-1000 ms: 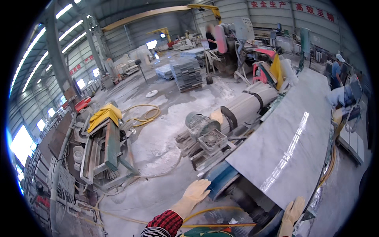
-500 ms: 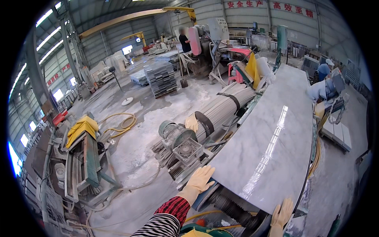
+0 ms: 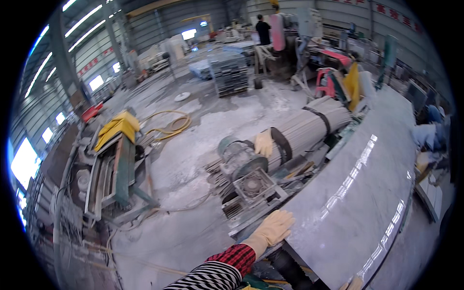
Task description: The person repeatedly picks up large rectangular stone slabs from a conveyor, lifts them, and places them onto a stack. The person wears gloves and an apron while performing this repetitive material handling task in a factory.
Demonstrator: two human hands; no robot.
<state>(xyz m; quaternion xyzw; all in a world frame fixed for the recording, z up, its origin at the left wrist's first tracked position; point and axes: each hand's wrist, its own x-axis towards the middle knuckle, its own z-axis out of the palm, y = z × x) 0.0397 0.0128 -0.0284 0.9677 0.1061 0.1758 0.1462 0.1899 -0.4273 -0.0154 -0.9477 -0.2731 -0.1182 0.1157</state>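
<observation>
Head view shows a stone workshop from above, bent strongly by the fisheye lens. The left hand (image 3: 270, 229), in a pale yellow work glove, lies flat with the fingers spread on the near corner of a large polished grey stone slab (image 3: 357, 203); it presses on the slab and does not grip around it. The sleeve below it is red checked at the cuff and black-and-white striped further down. The right hand (image 3: 354, 284) is almost fully cut off by the lower edge of the picture: only a small yellow glove tip shows at the near edge of the slab, so I cannot tell if it is open or closed. The slab runs from the lower middle toward the upper right, and its far end goes soft near the rim. Just left of the slab stands a grey electric motor (image 3: 239, 159) with a gearbox, and a spare yellow glove (image 3: 264, 143) rests on the long ribbed roller (image 3: 309, 128) beside it. At the right rim a person in blue clothes (image 3: 427, 133) is partly hidden. Another person in dark clothes (image 3: 263, 30) stands far back, small and hard to make out.
</observation>
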